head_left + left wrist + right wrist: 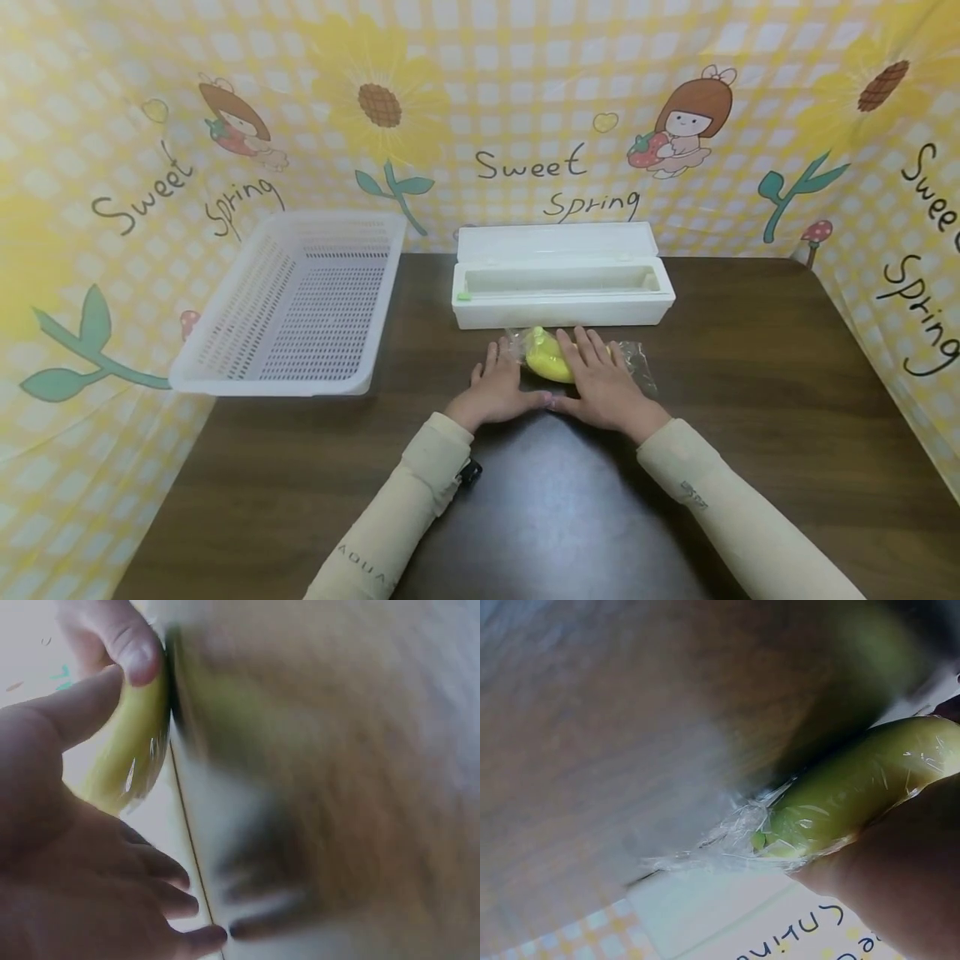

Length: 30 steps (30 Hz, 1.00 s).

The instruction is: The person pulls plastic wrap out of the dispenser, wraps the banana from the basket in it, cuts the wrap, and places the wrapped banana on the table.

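A yellow banana (pixel 549 357) lies on the table, wrapped in clear plastic film (pixel 735 836) whose crumpled ends stick out at both sides. My right hand (pixel 603 387) rests over the banana's right part with its fingers stretched forward. Beside the banana's left end, my left hand (pixel 498 392) has its fingers extended, at the film's edge. Both thumbs meet in front of the banana. In the left wrist view the left fingers (pixel 172 900) are straight and spread. The right wrist view shows the right hand (pixel 900 877) against the wrapped banana, its fingertips hidden.
Just behind the hands stands a long white box (pixel 562 314) with its lid raised and a small green piece (pixel 464 297) on its front edge. A white perforated basket (pixel 273 387) sits at the left. Checked yellow cloth (pixel 517 100) surrounds the dark wooden table (pixel 765 375).
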{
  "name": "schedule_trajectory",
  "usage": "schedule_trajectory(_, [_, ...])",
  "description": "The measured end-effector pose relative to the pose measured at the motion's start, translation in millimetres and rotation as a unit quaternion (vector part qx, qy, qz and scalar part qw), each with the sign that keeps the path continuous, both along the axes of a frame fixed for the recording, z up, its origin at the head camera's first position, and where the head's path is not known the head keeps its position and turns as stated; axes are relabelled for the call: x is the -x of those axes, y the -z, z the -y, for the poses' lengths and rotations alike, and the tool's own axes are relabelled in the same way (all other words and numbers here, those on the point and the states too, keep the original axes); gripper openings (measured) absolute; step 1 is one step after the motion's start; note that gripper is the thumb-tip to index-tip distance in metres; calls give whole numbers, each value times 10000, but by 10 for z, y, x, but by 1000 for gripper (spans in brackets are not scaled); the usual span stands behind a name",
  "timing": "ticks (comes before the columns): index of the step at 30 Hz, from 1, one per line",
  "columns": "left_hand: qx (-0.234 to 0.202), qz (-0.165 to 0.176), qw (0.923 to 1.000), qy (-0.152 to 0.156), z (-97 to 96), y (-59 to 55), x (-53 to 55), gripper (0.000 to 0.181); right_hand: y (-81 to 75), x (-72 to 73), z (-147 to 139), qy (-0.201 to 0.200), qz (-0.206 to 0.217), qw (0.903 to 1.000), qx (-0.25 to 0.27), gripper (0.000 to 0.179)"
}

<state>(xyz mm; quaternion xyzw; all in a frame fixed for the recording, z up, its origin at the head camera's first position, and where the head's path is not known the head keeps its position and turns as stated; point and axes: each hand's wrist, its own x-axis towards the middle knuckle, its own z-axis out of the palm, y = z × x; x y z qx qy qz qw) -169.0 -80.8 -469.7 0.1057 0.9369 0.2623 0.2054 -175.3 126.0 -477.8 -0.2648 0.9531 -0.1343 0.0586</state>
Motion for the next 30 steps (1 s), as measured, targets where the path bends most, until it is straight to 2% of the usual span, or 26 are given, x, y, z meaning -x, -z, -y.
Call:
schedule_trajectory(6, [-1132, -117, 9934, -131, 25, -19, -17, 111, 16, -2, -10, 1, 29, 10000, -22, 107])
schedule_trajectory(12, [-1585, -250, 9868, -223, -29, -67, -51, 106, 30, 2, -7, -29, 13, 10000, -49, 108])
schedule_trajectory(17, [-1675, -400, 9845, -331, -148, -103, -59, 106, 13, -10, 17, 13, -4, 9999, -148, 107])
schedule_trajectory(22, [-1292, -564, 9888, -497, -220, -143, -92, 104, -14, -14, 54, -14, -81, 9994, -330, 106])
schedule_trajectory(27, [-923, -538, 9942, -99, -125, -178, -65, 102, -8, -1, 67, 10, -104, 9989, -457, 110])
schedule_trajectory(30, [-1161, -377, 9925, -43, 6, -209, 5, 105, 9, 8, 85, 2, -86, 9990, -436, 113])
